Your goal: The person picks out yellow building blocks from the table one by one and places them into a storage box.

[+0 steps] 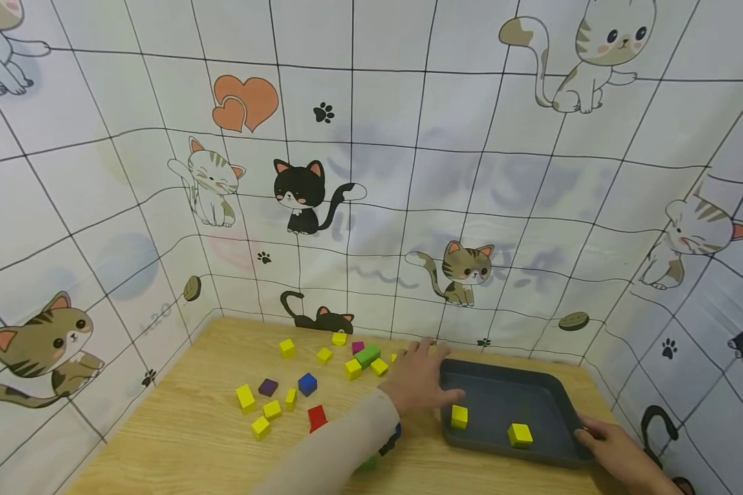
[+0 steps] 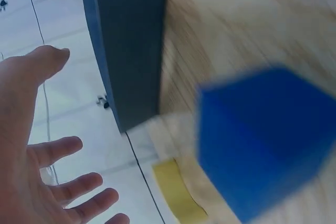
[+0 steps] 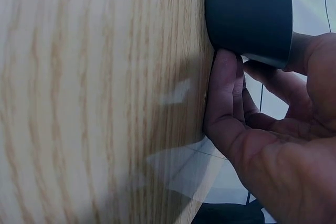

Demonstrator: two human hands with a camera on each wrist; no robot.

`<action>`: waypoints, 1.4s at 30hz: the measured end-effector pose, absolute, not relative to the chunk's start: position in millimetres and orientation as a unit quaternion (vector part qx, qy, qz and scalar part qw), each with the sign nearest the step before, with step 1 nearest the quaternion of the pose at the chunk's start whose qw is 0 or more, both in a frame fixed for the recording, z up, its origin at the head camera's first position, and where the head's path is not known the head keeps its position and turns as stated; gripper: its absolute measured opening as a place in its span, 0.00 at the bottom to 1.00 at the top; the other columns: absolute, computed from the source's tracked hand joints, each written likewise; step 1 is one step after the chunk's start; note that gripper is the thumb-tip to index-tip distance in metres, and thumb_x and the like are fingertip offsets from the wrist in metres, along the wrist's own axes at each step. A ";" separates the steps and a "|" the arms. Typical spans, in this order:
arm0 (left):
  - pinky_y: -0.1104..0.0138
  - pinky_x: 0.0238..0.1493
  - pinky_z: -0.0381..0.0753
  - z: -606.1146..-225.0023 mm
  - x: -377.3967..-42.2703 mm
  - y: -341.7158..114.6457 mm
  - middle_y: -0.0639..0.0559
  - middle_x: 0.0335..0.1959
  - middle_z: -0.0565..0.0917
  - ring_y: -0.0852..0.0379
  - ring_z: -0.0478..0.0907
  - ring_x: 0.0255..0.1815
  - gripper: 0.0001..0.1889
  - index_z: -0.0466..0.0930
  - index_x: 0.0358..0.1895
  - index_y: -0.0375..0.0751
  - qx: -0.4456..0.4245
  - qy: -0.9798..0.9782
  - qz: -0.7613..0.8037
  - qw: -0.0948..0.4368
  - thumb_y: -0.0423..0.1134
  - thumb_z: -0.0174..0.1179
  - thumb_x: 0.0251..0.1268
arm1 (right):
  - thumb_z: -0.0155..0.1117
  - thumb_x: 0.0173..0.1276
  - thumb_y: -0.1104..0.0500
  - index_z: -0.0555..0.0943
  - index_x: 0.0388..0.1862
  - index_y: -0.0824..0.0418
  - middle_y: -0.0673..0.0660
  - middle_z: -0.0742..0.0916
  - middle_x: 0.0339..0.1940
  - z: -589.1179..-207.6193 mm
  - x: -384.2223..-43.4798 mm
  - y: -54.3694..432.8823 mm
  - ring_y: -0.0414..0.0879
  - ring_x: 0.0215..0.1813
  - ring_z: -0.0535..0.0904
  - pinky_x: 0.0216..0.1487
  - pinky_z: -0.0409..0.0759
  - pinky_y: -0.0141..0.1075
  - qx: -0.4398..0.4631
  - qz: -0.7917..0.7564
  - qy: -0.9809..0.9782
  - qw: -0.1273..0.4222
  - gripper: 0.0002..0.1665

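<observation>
A dark grey baking tray (image 1: 501,392) lies on the table's right side, with two yellow blocks (image 1: 520,434) inside it. My right hand (image 1: 619,447) grips the tray's right edge, thumb over the rim; in the right wrist view its fingers (image 3: 226,85) reach beneath the tray's corner. My left hand (image 1: 416,378) is over the tray's left edge, fingers spread, nothing in its grasp. Its thumb points across the tray, above the left yellow block (image 1: 459,416). A blue block (image 2: 262,135) looms close in the left wrist view, near a yellow block (image 2: 178,190).
Left of the tray, several yellow blocks (image 1: 245,399) are scattered on the wooden table (image 1: 179,412). Among them are a purple block (image 1: 268,387), a blue one, a green block (image 1: 368,355) and a red block (image 1: 316,417). My left sleeve (image 1: 340,447) hides some pieces. Cat-print sheeting (image 1: 384,179) surrounds the table.
</observation>
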State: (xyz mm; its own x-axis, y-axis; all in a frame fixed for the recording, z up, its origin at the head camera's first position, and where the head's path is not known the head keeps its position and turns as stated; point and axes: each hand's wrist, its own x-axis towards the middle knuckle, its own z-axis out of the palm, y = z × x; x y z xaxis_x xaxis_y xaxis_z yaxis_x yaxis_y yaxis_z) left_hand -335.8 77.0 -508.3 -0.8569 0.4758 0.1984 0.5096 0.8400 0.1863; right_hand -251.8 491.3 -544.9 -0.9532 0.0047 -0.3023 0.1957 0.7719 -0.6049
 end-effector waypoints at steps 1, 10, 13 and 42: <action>0.43 0.82 0.84 -509.6 -338.7 72.7 0.47 0.89 0.74 0.42 0.77 0.86 0.49 0.71 0.90 0.65 -0.251 -0.958 -0.115 0.070 0.80 0.68 0.72 | 0.60 0.95 0.48 0.60 0.90 0.78 0.87 0.71 0.85 -546.7 -252.5 492.9 0.90 0.84 0.66 0.71 0.87 0.69 0.057 -0.338 0.928 0.145 0.45; 0.41 0.76 0.89 -525.2 -363.3 39.1 0.42 0.85 0.78 0.38 0.83 0.80 0.48 0.76 0.87 0.59 -0.204 -0.970 -0.116 0.059 0.77 0.72 0.70 | 0.65 0.91 0.38 0.59 0.92 0.75 0.86 0.69 0.87 -561.8 -260.4 506.3 0.90 0.86 0.63 0.72 0.85 0.71 0.065 -0.354 0.920 0.153 0.53; 0.41 0.74 0.91 -529.0 -366.4 30.7 0.42 0.84 0.79 0.38 0.82 0.80 0.48 0.75 0.88 0.58 -0.202 -0.971 -0.115 0.050 0.76 0.73 0.70 | 0.65 0.91 0.38 0.59 0.92 0.75 0.86 0.69 0.87 -562.3 -260.4 506.1 0.90 0.85 0.64 0.70 0.87 0.69 0.066 -0.356 0.919 0.153 0.54; 0.58 0.66 0.93 -537.9 -373.7 24.9 0.49 0.57 0.95 0.52 0.91 0.55 0.17 0.91 0.69 0.47 -0.238 -0.961 -0.115 0.075 0.41 0.75 0.84 | 0.64 0.92 0.43 0.60 0.91 0.77 0.85 0.67 0.87 -560.5 -259.7 502.5 0.90 0.87 0.61 0.76 0.81 0.75 0.077 -0.358 0.917 0.155 0.50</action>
State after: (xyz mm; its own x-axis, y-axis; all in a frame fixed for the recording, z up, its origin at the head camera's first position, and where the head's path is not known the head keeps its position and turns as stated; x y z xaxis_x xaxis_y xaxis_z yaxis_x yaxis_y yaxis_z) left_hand -373.7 24.9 -537.9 -0.8751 0.4411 0.1991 0.4757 0.8597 0.1859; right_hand -259.7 502.5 -560.5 -0.9401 0.0302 -0.3397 0.2524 0.7315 -0.6335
